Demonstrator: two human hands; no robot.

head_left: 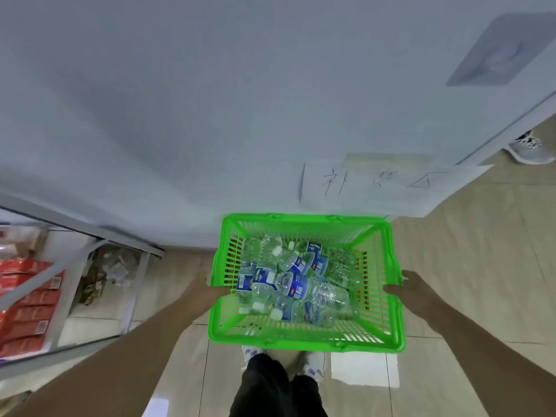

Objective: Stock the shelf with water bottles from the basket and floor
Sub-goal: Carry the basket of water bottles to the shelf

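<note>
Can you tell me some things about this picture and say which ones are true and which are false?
1. The basket is green. True.
2. The basket is empty. False: water bottles lie in it.
3. The left hand and the right hand grip its sides. True.
4. The bottle tops are red. False: the caps are white.
5. Red packs sit on the shelf at the left. True.

Cool, even indoor light, fairly bright; white glare lies on the floor tiles (364, 370) below the fingers (392, 288) of the right hand (418, 291); motion blur smears the wall (180, 115) above them; wide-angle bending at the edges.
</note>
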